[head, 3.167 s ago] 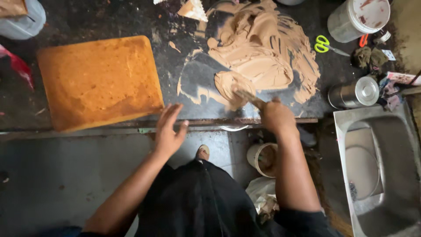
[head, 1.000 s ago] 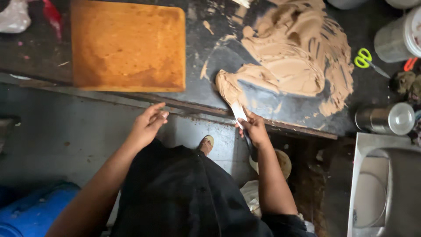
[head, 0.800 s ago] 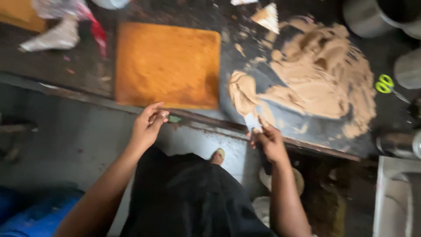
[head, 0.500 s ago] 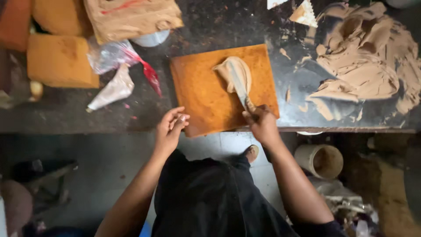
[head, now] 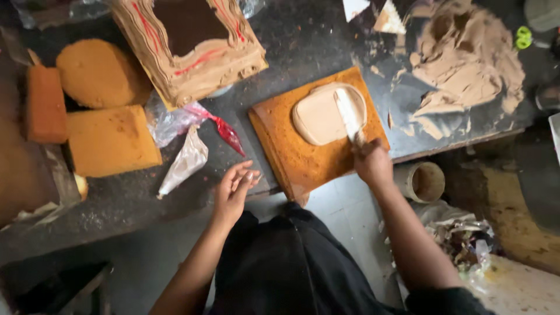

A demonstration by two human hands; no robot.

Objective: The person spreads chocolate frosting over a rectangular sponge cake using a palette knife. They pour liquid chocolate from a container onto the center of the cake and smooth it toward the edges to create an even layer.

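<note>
Right hand (head: 372, 164) is gripping a spatula (head: 349, 114), pressing its blade into a cream patch (head: 321, 116) atop the square cake (head: 303, 146) lying at the counter edge. Left hand (head: 232, 191) is hovering nearby, fingers loosely apart, holding nothing. Spreading is just beginning: only the middle is getting covered, edges and corners remaining bare. Cream pile (head: 466, 64) is sitting on the counter beyond.

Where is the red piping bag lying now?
In the head view, the red piping bag lies on the dark worktop, left of the square cake, above the left hand.
</note>
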